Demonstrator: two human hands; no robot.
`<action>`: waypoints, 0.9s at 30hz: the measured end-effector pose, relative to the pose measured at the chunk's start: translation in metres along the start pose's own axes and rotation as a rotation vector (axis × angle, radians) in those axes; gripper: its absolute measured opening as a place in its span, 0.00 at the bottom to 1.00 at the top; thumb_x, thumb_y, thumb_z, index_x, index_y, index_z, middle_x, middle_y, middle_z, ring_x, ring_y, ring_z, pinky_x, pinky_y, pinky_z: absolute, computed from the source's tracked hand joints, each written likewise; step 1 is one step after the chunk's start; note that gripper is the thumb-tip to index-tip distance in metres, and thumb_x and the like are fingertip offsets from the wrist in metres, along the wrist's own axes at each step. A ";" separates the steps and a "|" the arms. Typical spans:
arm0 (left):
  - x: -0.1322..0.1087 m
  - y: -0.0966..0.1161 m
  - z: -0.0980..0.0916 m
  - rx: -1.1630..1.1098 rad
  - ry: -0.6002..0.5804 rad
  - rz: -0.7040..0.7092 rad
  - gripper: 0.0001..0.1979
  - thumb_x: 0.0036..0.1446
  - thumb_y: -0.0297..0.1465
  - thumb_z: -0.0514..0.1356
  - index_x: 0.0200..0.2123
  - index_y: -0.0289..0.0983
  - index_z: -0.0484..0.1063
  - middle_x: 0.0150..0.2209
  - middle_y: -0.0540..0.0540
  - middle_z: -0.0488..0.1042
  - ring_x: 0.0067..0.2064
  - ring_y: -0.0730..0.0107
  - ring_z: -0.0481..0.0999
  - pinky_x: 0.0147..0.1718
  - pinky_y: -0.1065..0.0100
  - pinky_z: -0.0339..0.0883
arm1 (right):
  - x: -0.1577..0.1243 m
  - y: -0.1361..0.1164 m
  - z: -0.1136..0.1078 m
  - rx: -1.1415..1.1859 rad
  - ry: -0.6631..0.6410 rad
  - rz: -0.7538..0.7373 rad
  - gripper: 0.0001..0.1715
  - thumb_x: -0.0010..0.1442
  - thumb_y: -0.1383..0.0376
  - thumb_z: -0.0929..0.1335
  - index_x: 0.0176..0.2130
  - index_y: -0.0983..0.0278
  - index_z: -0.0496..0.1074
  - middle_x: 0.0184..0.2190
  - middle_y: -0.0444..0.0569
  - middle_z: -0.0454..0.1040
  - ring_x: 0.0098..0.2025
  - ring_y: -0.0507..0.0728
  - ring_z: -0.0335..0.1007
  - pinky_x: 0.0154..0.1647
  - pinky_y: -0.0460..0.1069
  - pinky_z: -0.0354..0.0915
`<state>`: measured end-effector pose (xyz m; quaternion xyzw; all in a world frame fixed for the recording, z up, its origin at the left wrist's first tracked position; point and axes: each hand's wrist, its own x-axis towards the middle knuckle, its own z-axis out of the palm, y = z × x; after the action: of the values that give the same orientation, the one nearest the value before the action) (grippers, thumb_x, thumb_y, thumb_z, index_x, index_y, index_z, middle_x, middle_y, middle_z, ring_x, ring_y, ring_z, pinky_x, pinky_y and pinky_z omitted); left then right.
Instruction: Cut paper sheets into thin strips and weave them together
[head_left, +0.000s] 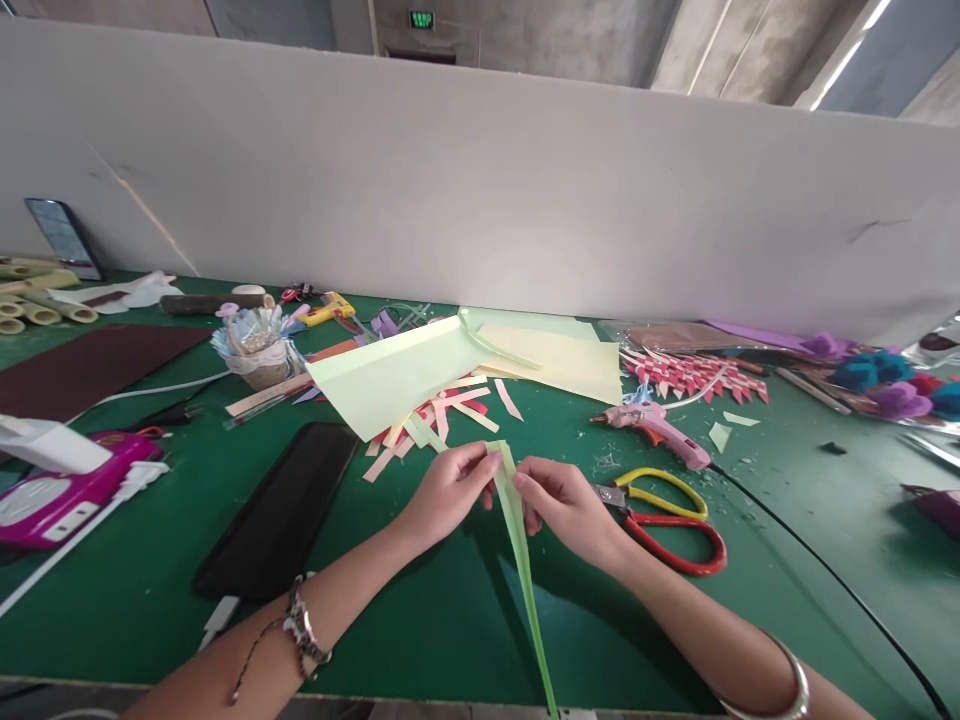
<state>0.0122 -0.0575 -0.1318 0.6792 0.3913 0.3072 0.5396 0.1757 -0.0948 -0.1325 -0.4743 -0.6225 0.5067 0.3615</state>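
Note:
Between my two hands is a long, narrow light-green paper strip [517, 535], its lower end hanging down past the table's front edge. My left hand [448, 492] pinches the strip's top end from the left. From the right, my right hand [564, 503] pinches the same strip just below, thumb on its face. Some fingertips are hidden behind the paper. Scissors [667, 520] with one yellow and one red handle lie right beside my right hand. Beyond my hands are cut paper scraps [435, 415] and a folded light-green paper sheet [397, 365].
A pink glue gun [667, 432] lies behind the scissors, its cord running right. Left are a black phone [281, 515] on a cable and a magenta power strip [67, 495]. Farther back stand a small decorated pot [262, 350] and a white partition [480, 190] across the green table [420, 640].

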 end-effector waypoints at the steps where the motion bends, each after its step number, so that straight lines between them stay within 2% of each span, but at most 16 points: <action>1: -0.001 0.000 0.002 0.040 0.007 -0.001 0.18 0.59 0.42 0.50 0.23 0.36 0.60 0.18 0.54 0.61 0.22 0.76 0.64 0.23 0.73 0.57 | 0.000 0.002 0.000 -0.022 0.029 -0.014 0.22 0.60 0.51 0.60 0.24 0.64 0.62 0.19 0.41 0.63 0.20 0.48 0.60 0.22 0.44 0.59; 8: -0.006 0.001 0.010 0.153 -0.085 0.048 0.19 0.60 0.40 0.48 0.21 0.36 0.61 0.18 0.54 0.57 0.20 0.77 0.60 0.20 0.73 0.53 | 0.002 0.005 -0.002 -0.091 0.082 -0.075 0.24 0.62 0.51 0.58 0.21 0.63 0.57 0.17 0.39 0.58 0.19 0.47 0.53 0.21 0.45 0.52; 14: -0.005 -0.001 0.013 0.143 -0.084 0.060 0.19 0.60 0.41 0.48 0.20 0.36 0.57 0.18 0.55 0.56 0.20 0.77 0.58 0.20 0.73 0.52 | -0.002 0.001 -0.001 -0.054 0.083 -0.068 0.23 0.61 0.54 0.59 0.20 0.63 0.56 0.16 0.39 0.58 0.18 0.47 0.52 0.20 0.44 0.52; 20: -0.005 -0.005 0.012 0.105 -0.023 0.061 0.21 0.61 0.42 0.47 0.19 0.36 0.55 0.16 0.56 0.52 0.18 0.79 0.53 0.18 0.73 0.47 | -0.001 0.003 0.004 0.090 0.012 0.001 0.20 0.59 0.55 0.61 0.21 0.63 0.57 0.15 0.38 0.59 0.16 0.46 0.53 0.17 0.43 0.53; 23: -0.004 -0.005 0.013 0.108 0.009 0.087 0.21 0.60 0.42 0.48 0.19 0.36 0.57 0.15 0.56 0.51 0.18 0.79 0.51 0.18 0.73 0.45 | -0.001 0.006 0.007 0.193 -0.015 0.031 0.21 0.58 0.53 0.61 0.22 0.64 0.60 0.14 0.39 0.60 0.16 0.46 0.55 0.16 0.42 0.54; 27: -0.004 -0.004 0.015 0.095 -0.010 0.093 0.22 0.60 0.42 0.47 0.20 0.35 0.61 0.15 0.55 0.53 0.17 0.80 0.51 0.17 0.73 0.44 | -0.001 0.006 0.009 0.315 -0.035 0.065 0.24 0.60 0.51 0.60 0.22 0.64 0.61 0.13 0.40 0.60 0.15 0.46 0.54 0.14 0.41 0.53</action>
<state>0.0217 -0.0679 -0.1392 0.7232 0.3705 0.3096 0.4938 0.1694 -0.0982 -0.1404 -0.4228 -0.5257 0.6179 0.4040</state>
